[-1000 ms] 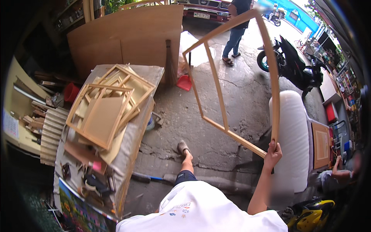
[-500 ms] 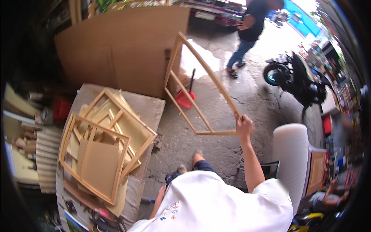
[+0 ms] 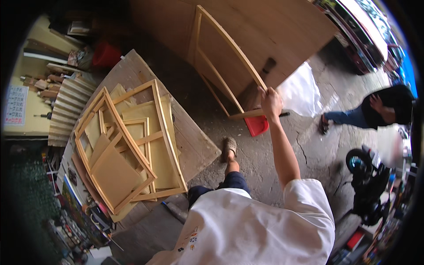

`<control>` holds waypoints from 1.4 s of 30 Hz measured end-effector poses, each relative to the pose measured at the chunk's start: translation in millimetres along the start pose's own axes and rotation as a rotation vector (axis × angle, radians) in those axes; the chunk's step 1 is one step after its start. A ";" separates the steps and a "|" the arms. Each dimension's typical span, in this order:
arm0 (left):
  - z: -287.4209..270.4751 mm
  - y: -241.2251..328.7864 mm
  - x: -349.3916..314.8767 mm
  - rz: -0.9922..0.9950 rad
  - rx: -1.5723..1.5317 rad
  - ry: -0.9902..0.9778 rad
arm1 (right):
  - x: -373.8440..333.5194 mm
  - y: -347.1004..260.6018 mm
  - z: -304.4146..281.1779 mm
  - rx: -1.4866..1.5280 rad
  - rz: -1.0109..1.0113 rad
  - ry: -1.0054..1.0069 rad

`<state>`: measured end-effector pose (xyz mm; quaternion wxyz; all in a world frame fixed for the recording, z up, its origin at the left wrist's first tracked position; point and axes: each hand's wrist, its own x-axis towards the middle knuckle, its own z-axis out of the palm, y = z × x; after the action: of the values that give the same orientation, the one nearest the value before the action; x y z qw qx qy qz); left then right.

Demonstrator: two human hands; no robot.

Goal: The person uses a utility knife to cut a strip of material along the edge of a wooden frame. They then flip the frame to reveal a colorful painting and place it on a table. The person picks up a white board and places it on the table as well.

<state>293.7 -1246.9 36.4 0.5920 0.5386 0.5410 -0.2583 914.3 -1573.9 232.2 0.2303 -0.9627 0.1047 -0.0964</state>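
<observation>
My right hand (image 3: 271,104) grips one corner of a light wooden frame (image 3: 240,53). This frame has a crossbar and is held up off the floor, tilted, in front of a large brown board. My left hand is out of view. To the left, a worktable (image 3: 194,141) bears a loose pile of similar wooden frames (image 3: 167,137), some lying across each other. A brown panel (image 3: 115,176) shows within the nearest frame of the pile. Beneath my right hand, a red dustpan (image 3: 257,126) sits on the concrete floor.
The large brown board (image 3: 296,26) stands beyond the table. Clear plastic sheeting (image 3: 304,90) lies on the floor beside it. A person (image 3: 388,106) stands at the right, near a parked black motorbike (image 3: 366,185). A corrugated sheet (image 3: 70,106) and wood offcuts sit left of the table.
My view has turned left toward the table. The held frame is now nearer the brown board and the table. My left hand, partly visible before, has gone out of view.
</observation>
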 end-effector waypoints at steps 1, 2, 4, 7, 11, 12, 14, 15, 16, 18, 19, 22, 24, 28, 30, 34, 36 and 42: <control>15.0 10.5 -13.2 -0.014 -0.031 0.023 | 32.8 -3.4 25.1 0.008 -0.041 -0.012; 28.5 22.3 -24.2 -0.021 -0.056 0.049 | 69.1 -6.6 50.5 0.016 -0.080 -0.025; 52.3 35.1 -49.3 -0.048 -0.111 0.110 | 128.5 -20.2 98.0 0.000 -0.140 -0.052; 86.8 45.2 -80.3 -0.097 -0.196 0.196 | 189.1 -45.7 153.4 0.006 -0.164 -0.127; 114.6 56.0 -111.7 -0.174 -0.266 0.270 | 248.5 -62.3 217.6 -0.074 -0.204 -0.274; 123.6 50.2 -124.7 -0.200 -0.288 0.290 | 255.8 -64.0 234.8 -0.064 -0.245 -0.327; 120.4 44.1 -138.3 -0.217 -0.289 0.298 | 294.4 -29.0 277.1 -0.198 -0.274 -0.348; 151.5 21.2 -176.7 -0.277 -0.348 0.339 | 279.8 -30.1 308.3 -0.068 -0.447 -0.391; 150.6 13.6 -189.9 -0.296 -0.332 0.345 | 286.6 -14.9 324.1 -0.017 -0.499 -0.397; 114.6 16.5 -195.8 -0.301 -0.253 0.330 | 316.4 51.7 339.3 -0.015 -0.525 -0.343; 105.3 12.7 -185.2 -0.297 -0.245 0.301 | 341.1 79.1 345.0 -0.027 -0.555 -0.247; 168.8 -25.3 -210.1 -0.373 -0.373 0.323 | 327.1 13.8 326.3 -0.430 -0.195 -0.457; 203.8 -37.7 -211.4 -0.380 -0.467 0.325 | 308.7 -11.1 306.0 -0.588 -0.055 -0.274; 222.0 -65.1 -187.7 -0.406 -0.712 0.448 | 245.8 -10.4 264.6 -0.669 -0.213 -0.271; 236.9 -100.6 -172.9 -0.377 -0.986 0.423 | 171.1 6.0 258.9 -0.585 -0.500 -0.502; 272.4 -140.3 -147.9 -0.396 -0.970 0.424 | -31.3 5.2 263.6 -0.417 -0.996 -0.930; 259.2 -175.7 -137.2 -0.403 -0.965 0.376 | -141.1 -15.2 270.4 -0.385 -1.110 -1.181; 217.2 -310.6 -126.0 -0.380 -0.806 0.057 | -412.2 -132.1 287.0 -0.427 -1.289 -1.631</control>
<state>61.0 -1569.9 4.9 0.6816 0.1627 0.7040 -0.1158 606.7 -1235.9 -14.4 -0.0378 -0.6302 -0.5969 0.4951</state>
